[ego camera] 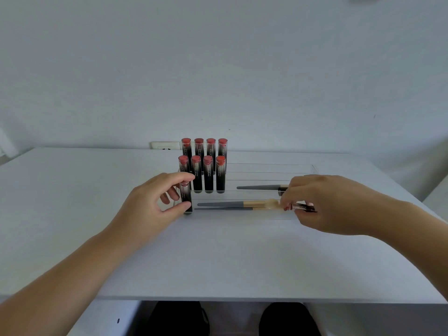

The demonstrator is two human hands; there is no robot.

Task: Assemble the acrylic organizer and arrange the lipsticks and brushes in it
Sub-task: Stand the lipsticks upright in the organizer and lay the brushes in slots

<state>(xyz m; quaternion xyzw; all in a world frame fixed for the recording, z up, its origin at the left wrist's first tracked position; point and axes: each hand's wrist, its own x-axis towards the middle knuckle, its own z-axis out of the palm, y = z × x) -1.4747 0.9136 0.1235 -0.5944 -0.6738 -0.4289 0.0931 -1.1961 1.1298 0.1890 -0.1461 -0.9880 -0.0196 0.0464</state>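
Note:
A clear stepped acrylic organizer (269, 169) stands on the white table. Several red lipsticks (204, 163) stand upright in its back and middle steps at the left. My left hand (155, 202) pinches an upright lipstick (186, 198) between thumb and index finger at the left end of the front step. My right hand (322, 202) holds another lipstick (303, 207) lying sideways, low over the front step's right part. Two brushes (232, 206) lie along the front step and a third brush (260, 187) lies on the middle step, its head hidden behind my right hand.
The white table (218, 263) ends close in front of me, with dark shoes (179, 318) below its edge. A wall socket (164, 145) sits behind the organizer. The wall rises right behind the table.

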